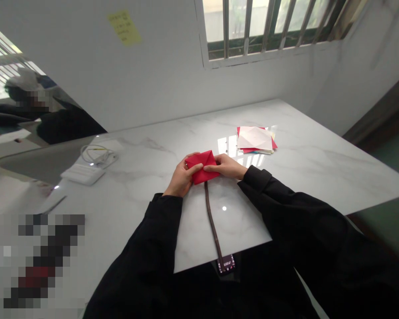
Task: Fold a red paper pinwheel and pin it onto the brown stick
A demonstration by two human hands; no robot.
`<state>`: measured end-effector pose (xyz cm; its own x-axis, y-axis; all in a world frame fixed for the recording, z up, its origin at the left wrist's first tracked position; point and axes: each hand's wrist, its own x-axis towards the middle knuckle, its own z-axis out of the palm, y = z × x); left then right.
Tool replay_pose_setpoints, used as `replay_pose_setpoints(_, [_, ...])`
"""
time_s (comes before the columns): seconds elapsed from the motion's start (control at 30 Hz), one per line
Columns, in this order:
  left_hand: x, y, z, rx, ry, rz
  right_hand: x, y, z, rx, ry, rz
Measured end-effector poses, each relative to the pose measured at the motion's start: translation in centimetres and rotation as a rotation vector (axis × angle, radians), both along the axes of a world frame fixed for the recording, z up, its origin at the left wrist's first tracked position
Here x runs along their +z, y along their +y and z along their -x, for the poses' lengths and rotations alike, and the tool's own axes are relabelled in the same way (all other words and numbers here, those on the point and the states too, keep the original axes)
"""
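A folded red paper (pixel 203 165) lies on the white marble table (pixel 306 173) in front of me. My left hand (pixel 182 177) pinches its left edge with thumb and fingers closed on it. My right hand (pixel 226 166) presses on the right side, fingers together on the paper. Both arms are in black sleeves. A dark strap (pixel 213 226) runs from under the paper toward me, ending at a small dark device (pixel 226 264) at the table's near edge.
A stack of red and white paper sheets (pixel 256 140) lies at the back right. A white flat device (pixel 82 173) with a coiled cable (pixel 97 155) sits at the left. A mirror at far left reflects a person. A wall and a barred window stand behind.
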<state>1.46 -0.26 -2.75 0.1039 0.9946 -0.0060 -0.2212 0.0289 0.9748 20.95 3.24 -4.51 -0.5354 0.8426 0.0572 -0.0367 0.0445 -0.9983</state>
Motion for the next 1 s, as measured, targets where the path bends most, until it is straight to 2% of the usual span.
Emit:
replay_pose_setpoints(0.23, [-0.46, 0.38, 0.18, 0.02, -0.005, -0.028, 0.13, 0.07, -0.03, 0.032, 0.113, 0.045])
replay_pose_setpoints(0.5, [-0.29, 0.27, 0.1, -0.034, 0.02, -0.049, -0.14, 0.01, 0.2, -0.028, 0.114, 0.025])
replay_pose_setpoints(0.67, [-0.1, 0.19, 0.03, -0.041, 0.019, -0.048, -0.22, 0.04, 0.34, -0.078, 0.137, 0.024])
replay_pose_setpoints(0.8, [0.21, -0.12, -0.04, -0.106, 0.048, -0.025, -0.14, 0.23, 0.23, -0.189, 0.119, 0.051])
replay_pose_setpoints(0.9, [-0.09, -0.23, -0.23, -0.122, 0.1, -0.053, -0.05, 0.31, 0.18, -0.267, 0.129, 0.072])
replay_pose_setpoints(1.0, [-0.67, -0.12, -0.44, -0.088, 0.141, -0.075, 0.06, 0.27, 0.17, -0.262, 0.184, 0.112])
